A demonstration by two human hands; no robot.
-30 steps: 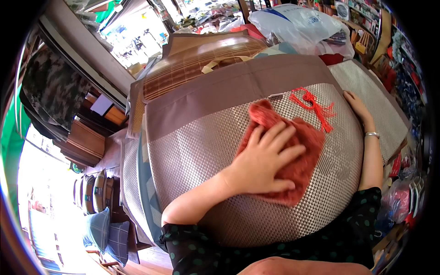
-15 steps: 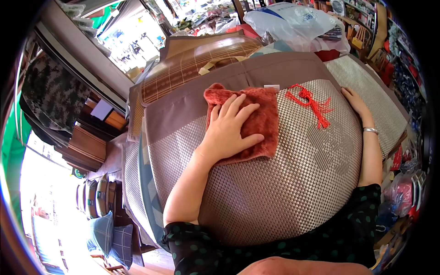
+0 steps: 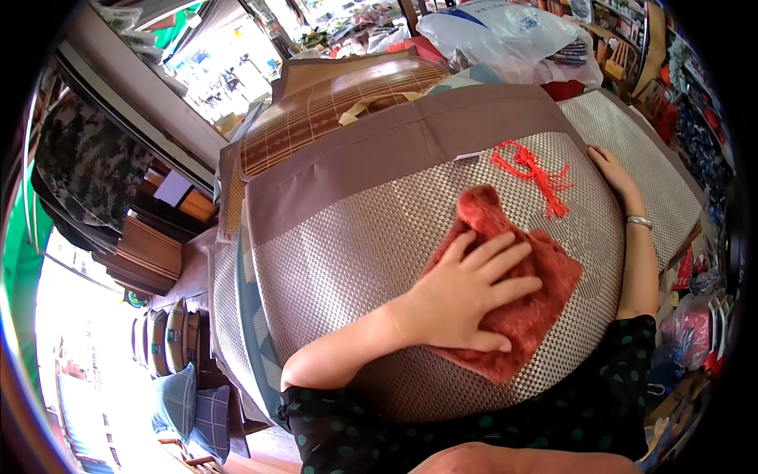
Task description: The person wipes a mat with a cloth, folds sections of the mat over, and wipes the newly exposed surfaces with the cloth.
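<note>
The left hand point(image 3: 464, 294) lies flat on the red cloth point(image 3: 534, 310), fingers spread and unclenched; the cloth sits under it on the woven mat point(image 3: 339, 272), with one corner bunched up beyond the fingertips; farther ahead of that hand are a red tassel point(image 3: 533, 174) and a white tag point(image 3: 467, 156), both on the mat; the right hand point(image 3: 618, 175) rests at the mat's right edge, beside a paler mat point(image 3: 654, 182), its grip impossible to tell; a plastic bag point(image 3: 513, 39) lies beyond both hands.
</note>
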